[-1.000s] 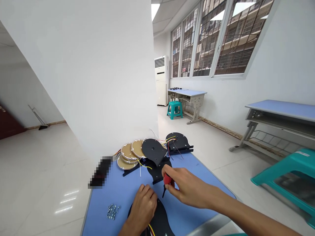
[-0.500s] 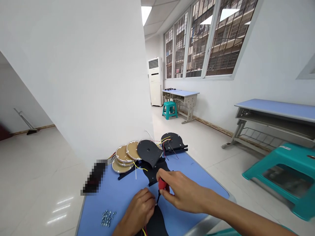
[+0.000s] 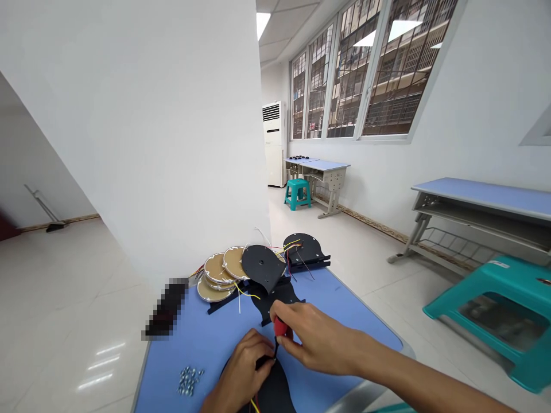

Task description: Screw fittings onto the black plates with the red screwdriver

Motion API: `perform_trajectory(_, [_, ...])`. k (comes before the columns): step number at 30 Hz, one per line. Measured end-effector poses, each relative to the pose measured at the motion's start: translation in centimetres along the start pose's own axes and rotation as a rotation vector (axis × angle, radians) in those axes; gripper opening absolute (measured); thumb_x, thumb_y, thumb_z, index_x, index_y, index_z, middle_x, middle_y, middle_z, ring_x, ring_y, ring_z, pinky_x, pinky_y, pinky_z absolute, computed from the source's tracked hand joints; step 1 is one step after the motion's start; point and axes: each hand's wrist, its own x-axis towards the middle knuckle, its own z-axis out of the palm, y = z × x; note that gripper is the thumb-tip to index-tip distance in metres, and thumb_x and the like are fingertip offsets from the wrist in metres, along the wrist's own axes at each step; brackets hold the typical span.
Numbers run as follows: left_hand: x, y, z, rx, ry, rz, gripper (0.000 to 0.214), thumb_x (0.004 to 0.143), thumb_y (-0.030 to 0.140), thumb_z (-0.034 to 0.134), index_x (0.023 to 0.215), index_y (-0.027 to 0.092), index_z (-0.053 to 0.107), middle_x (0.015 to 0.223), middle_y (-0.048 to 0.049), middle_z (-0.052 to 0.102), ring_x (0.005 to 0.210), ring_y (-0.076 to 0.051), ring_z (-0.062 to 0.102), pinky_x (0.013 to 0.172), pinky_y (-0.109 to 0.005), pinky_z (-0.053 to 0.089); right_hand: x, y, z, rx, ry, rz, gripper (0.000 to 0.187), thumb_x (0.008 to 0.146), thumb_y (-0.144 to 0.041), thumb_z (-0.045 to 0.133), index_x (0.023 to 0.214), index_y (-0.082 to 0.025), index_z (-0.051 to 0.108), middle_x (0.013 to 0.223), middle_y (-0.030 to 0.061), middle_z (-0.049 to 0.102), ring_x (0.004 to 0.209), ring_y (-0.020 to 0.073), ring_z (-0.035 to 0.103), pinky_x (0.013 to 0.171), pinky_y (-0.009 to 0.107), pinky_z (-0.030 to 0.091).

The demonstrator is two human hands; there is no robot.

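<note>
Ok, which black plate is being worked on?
The frontmost black plate, under the left hand, red screwdriver at its edge; the other black plates lie farther back.

Black plate (image 3: 278,393) partly under left hand (image 3: 247,367), past bottom edge; pixelated dark object (image 3: 167,307)

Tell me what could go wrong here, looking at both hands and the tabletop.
The screwdriver in the right hand points down close beside the fingers of the left hand, so a slip might jab them or scratch the black plate beneath. The small metal parts lie loose on the table, so a knock could scatter them. The tan discs overlap unevenly and might slide if bumped.
</note>
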Motion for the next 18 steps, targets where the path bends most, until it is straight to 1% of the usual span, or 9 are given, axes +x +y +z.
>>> perform_trajectory(4, [0.0, 0.2, -0.1, -0.046, -0.003, -0.049, 0.027, 0.070, -0.005, 0.062, 0.077, 0.021, 0.068, 0.087, -0.0004, 0.072, 0.088, -0.016, 0.065, 0.080, -0.028, 0.054, 0.1, -0.2, -0.8, -0.087, -0.071, -0.160, 0.012, 0.088, -0.010, 0.048, 0.094, -0.020, 0.050, 0.093, 0.0050, 0.062, 0.081, 0.0176, 0.057, 0.073, 0.027, 0.043])
perform_trajectory(7, [0.1, 0.4, -0.2, -0.063, -0.007, -0.079, 0.026, 0.071, -0.003, 0.059, 0.076, 0.021, 0.067, 0.086, 0.0002, 0.072, 0.087, -0.017, 0.065, 0.080, -0.028, 0.054, 0.7, -0.3, -1.2, -0.182, -0.137, -0.258, 0.016, 0.085, -0.005, 0.050, 0.091, -0.020, 0.052, 0.091, 0.0037, 0.064, 0.079, 0.0159, 0.057, 0.075, 0.027, 0.042])
perform_trajectory(9, [0.1, 0.4, -0.2, -0.068, -0.014, -0.084, 0.026, 0.070, -0.003, 0.059, 0.076, 0.022, 0.068, 0.085, 0.0002, 0.071, 0.088, -0.017, 0.064, 0.081, -0.029, 0.053, 1.1, -0.5, -1.0, -0.280, -0.146, -0.245, 0.011, 0.084, -0.010, 0.054, 0.089, -0.019, 0.053, 0.085, 0.0030, 0.065, 0.073, 0.0162, 0.057, 0.074, 0.028, 0.041])
perform_trajectory(10, [0.1, 0.5, -0.2, -0.068, -0.019, -0.085, 0.027, 0.070, -0.003, 0.059, 0.076, 0.022, 0.068, 0.085, 0.0001, 0.071, 0.089, -0.017, 0.064, 0.082, -0.029, 0.053, 1.4, -0.6, -0.8, -0.337, -0.136, -0.213, 0.004, 0.086, -0.015, 0.055, 0.088, -0.019, 0.054, 0.081, 0.0032, 0.065, 0.068, 0.0167, 0.056, 0.072, 0.030, 0.041])
perform_trajectory(11, [0.1, 0.5, -0.2, -0.065, -0.023, -0.087, 0.027, 0.070, -0.003, 0.058, 0.077, 0.022, 0.069, 0.085, 0.0000, 0.071, 0.089, -0.017, 0.064, 0.082, -0.029, 0.053, 1.6, -0.7, -0.5, -0.391, -0.121, -0.166, 0.004, 0.088, -0.021, 0.053, 0.087, -0.018, 0.055, 0.076, 0.0039, 0.065, 0.064, 0.0174, 0.056, 0.071, 0.032, 0.041])
perform_trajectory(13, [0.0, 0.6, -0.2, -0.054, -0.025, -0.095, 0.027, 0.071, -0.002, 0.058, 0.078, 0.022, 0.069, 0.085, -0.0002, 0.071, 0.088, -0.018, 0.065, 0.081, -0.030, 0.054, 1.8, -1.1, 0.0, -0.462, -0.071, -0.071, 0.018, 0.091, -0.032, 0.050, 0.087, -0.017, 0.057, 0.071, 0.0058, 0.066, 0.061, 0.0196, 0.057, 0.069, 0.035, 0.040])
perform_trajectory(14, [-0.1, 0.7, -0.3, -0.051, -0.023, -0.100, 0.027, 0.073, -0.001, 0.057, 0.079, 0.022, 0.069, 0.086, -0.0004, 0.071, 0.088, -0.018, 0.065, 0.081, -0.030, 0.054, 1.8, -1.3, 0.2, -0.470, -0.036, -0.053, 0.020, 0.091, -0.035, 0.050, 0.089, -0.016, 0.057, 0.075, 0.0076, 0.067, 0.064, 0.0212, 0.059, 0.068, 0.035, 0.040])
perform_trajectory(16, [-0.4, 0.8, -0.7, -0.043, -0.005, -0.091, 0.028, 0.075, 0.000, 0.057, 0.086, 0.023, 0.069, 0.092, -0.0012, 0.072, 0.092, -0.018, 0.066, 0.084, -0.031, 0.055, 2.0, -1.6, 0.4, -0.431, 0.004, -0.109, 0.019, 0.088, -0.031, 0.054, 0.099, -0.016, 0.056, 0.094, 0.0103, 0.068, 0.081, 0.0236, 0.061, 0.069, 0.033, 0.041])
perform_trajectory(18, [-1.2, 0.8, -1.4, -0.004, 0.056, -0.060, 0.031, 0.078, 0.002, 0.057, 0.098, 0.023, 0.069, 0.098, -0.0026, 0.073, 0.097, -0.019, 0.066, 0.088, -0.032, 0.055, 2.1, -1.8, 0.5, -0.405, -0.013, -0.161, 0.022, 0.086, -0.023, 0.055, 0.107, -0.016, 0.055, 0.104, 0.0097, 0.067, 0.088, 0.0227, 0.062, 0.071, 0.031, 0.042])
